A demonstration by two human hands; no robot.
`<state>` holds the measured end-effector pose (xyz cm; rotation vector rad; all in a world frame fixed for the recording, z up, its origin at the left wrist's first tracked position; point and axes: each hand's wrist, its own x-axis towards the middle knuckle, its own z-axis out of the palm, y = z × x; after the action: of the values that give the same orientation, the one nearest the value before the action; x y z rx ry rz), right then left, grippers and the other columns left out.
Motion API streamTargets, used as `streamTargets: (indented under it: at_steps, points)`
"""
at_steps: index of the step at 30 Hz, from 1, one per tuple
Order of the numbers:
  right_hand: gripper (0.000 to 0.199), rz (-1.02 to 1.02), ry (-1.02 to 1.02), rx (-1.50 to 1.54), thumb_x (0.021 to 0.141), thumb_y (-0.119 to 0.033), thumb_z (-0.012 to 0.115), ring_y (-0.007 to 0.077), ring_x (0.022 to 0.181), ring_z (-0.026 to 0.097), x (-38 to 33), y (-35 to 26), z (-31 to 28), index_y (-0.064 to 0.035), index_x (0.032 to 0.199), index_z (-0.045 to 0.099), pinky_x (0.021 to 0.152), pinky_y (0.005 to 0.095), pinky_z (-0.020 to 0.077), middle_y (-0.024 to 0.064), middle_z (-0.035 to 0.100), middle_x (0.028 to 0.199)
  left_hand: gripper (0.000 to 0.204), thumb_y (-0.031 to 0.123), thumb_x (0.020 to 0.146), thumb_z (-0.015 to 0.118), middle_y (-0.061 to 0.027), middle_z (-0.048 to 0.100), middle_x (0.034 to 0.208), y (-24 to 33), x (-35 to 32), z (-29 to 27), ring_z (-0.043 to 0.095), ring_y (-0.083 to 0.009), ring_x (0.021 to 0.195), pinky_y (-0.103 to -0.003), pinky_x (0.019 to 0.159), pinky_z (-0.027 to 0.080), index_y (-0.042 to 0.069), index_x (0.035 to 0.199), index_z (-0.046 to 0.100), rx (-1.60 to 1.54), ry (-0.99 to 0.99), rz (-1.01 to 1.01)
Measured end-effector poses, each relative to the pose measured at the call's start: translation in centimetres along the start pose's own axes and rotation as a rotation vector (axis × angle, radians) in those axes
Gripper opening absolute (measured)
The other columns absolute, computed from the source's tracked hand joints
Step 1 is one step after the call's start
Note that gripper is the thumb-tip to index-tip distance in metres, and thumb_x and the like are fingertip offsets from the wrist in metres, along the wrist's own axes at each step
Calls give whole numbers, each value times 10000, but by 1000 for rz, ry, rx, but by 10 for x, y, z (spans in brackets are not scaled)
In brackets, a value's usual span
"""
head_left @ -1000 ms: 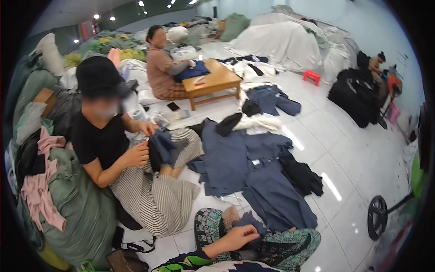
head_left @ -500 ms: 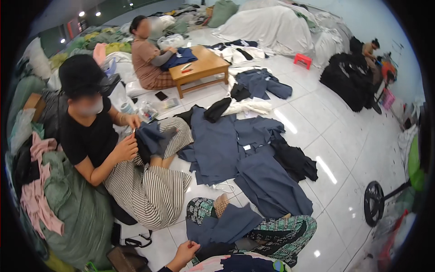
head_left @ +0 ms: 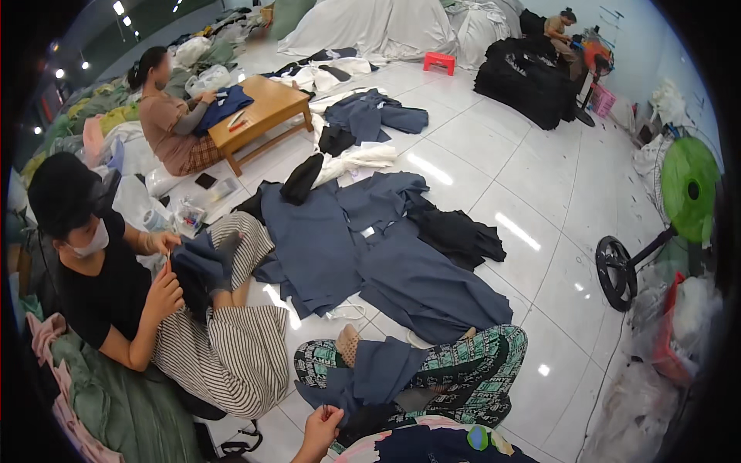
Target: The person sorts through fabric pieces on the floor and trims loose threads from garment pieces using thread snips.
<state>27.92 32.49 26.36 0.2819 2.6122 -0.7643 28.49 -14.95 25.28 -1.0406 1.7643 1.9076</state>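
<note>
My left hand (head_left: 319,434) is closed in a pinch at the lower edge, left of my lap. Something small and dark shows at its fingertips, too small to make out. Just beyond it, a blue-grey cloth piece (head_left: 382,369) lies over my crossed legs in green-and-black patterned trousers (head_left: 478,370). Black cloth (head_left: 363,420) lies next to my fingers. My right hand does not show. Several blue-grey garment pieces (head_left: 309,247) are spread on the tiles in front of me.
On the left a co-worker in a black cap (head_left: 69,193) handles blue-grey cloth. Another sits at a low wooden table (head_left: 266,116). A green fan (head_left: 691,189) stands at right. Farther back are a red stool (head_left: 439,63), a black cloth heap (head_left: 525,81) and a third person.
The view has swung to the right, so the room has shifted left and more of the fan shows. My left hand keeps its pinch beside the cloth on my lap.
</note>
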Motion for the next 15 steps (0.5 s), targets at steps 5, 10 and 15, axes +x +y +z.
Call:
streamTargets:
  at_steps: [5, 10, 15]
  points:
    - [240, 31, -17, -84, 841, -206, 563, 307, 851, 587, -6, 2, -10, -76, 1026, 641, 732, 384, 456, 158, 613, 950, 140, 158, 863, 655, 31, 500, 629, -4, 10, 2, 419, -50, 454, -199, 411, 331, 49, 823, 577, -18, -78, 18]
    - [238, 51, -34, -156, 846, -197, 561, 309, 865, 587, -9, 6, -19, -76, 1036, 640, 744, 379, 457, 159, 614, 969, 130, 148, 864, 652, 39, 489, 628, -4, 7, 2, 414, -48, 453, -194, 413, 327, 55, 819, 574, -48, -80, -2]
    - [237, 71, -70, -201, 851, -187, 560, 311, 880, 587, -15, 12, -15, -77, 1046, 638, 755, 374, 458, 160, 614, 988, 124, 141, 871, 641, 39, 480, 623, 5, -3, 0, 416, -47, 447, -192, 397, 323, 58, 816, 567, -76, -88, 10]
